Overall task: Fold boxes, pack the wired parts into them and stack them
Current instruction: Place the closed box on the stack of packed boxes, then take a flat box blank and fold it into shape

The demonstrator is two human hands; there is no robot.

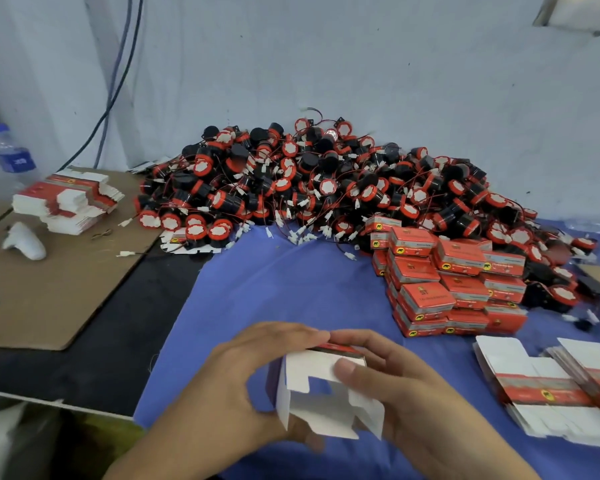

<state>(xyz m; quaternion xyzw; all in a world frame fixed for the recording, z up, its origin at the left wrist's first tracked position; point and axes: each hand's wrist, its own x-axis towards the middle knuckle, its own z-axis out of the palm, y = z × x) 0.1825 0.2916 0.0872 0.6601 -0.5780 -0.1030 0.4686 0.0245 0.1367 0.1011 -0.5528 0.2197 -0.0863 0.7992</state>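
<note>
Risk: box (326,386) is half-formed with its flaps loose. If you squeeze unevenly, a panel may crease or a tab may miss its slot. Box sits between your hands, over the table (291,292). Left hand (232,382) grips its left side; right hand (413,386) pinches the top flap, thumb on it.

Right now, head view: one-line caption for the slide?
Left hand and right hand fold a half-formed box over the blue cloth, before a heap of wired parts and stacked red boxes.
</note>
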